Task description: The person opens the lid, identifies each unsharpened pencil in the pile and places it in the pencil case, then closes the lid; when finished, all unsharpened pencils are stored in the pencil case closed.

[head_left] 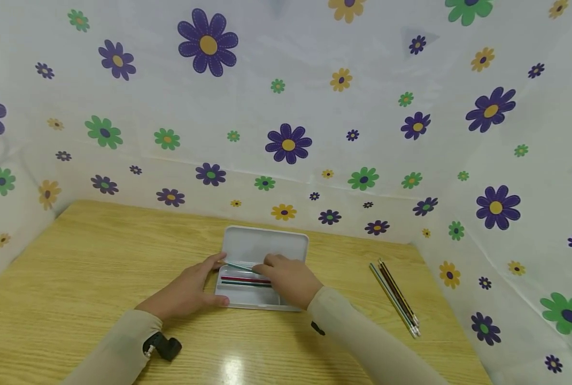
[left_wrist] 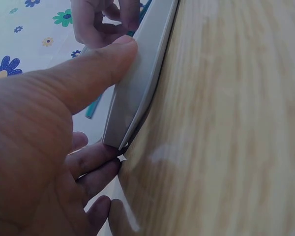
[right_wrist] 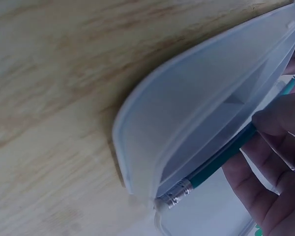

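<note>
A white pencil case [head_left: 254,306] lies on the table with its lid [head_left: 267,243] raised at the back. My left hand [head_left: 192,289] grips the left end of the case, thumb on the front wall and fingers round the far corner. Over the case, my right hand [head_left: 286,278] pinches a teal pencil [right_wrist: 214,164] between thumb and fingers. The silver band and eraser of that pencil lie at the case's end in the right wrist view. A red pencil [head_left: 240,278] and a dark pencil [head_left: 242,283] lie side by side inside a compartment, partly hidden by my right hand.
Several more pencils [head_left: 394,299] lie together on the wooden table [head_left: 353,342], right of the case, erasers toward me. A flower-patterned white cloth [head_left: 247,107] hangs behind the table and along its sides.
</note>
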Demonstrator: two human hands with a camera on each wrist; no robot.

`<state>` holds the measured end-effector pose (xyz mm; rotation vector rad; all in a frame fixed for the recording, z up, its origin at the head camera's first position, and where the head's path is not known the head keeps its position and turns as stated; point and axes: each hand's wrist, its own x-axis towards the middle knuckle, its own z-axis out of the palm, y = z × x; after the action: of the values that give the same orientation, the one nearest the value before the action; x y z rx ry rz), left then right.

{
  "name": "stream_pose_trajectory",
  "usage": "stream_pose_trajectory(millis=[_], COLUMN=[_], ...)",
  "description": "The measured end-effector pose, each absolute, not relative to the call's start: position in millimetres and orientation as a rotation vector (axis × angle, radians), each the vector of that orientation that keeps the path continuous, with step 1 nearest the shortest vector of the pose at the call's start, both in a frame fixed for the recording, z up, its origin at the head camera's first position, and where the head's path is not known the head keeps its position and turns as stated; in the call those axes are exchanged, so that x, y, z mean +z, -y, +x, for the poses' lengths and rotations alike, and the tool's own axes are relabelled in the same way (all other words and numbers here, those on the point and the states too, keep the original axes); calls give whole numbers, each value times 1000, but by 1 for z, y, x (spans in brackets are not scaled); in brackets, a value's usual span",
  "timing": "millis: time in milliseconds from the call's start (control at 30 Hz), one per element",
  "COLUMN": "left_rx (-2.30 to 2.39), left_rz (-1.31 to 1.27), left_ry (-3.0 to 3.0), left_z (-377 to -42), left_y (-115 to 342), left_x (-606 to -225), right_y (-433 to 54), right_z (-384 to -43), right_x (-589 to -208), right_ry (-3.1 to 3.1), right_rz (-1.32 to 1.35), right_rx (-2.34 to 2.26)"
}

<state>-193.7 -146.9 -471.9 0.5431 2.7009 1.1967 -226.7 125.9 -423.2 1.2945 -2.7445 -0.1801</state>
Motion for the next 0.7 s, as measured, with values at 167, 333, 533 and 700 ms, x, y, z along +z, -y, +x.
stream_pose_trajectory(millis=[167, 333, 533, 700], left_rx=[1209, 1211, 1211, 1205], left_rz=[555, 556, 551, 559], left_ry=[-2694, -2698, -2694, -2702], left_z=[-194, -195, -194, -194], left_y=[148, 148, 148, 148], left_x=[-472, -472, -472, -471], right_y=[-121, -119, -118, -116], right_z=[-231, -233, -236, -239], right_x=[-424, -424, -426, -428], right_ry=[2803, 2799, 2756, 2786], right_rz=[1320, 1365, 1424, 1429], right_rx=[-248, -304, -333, -308])
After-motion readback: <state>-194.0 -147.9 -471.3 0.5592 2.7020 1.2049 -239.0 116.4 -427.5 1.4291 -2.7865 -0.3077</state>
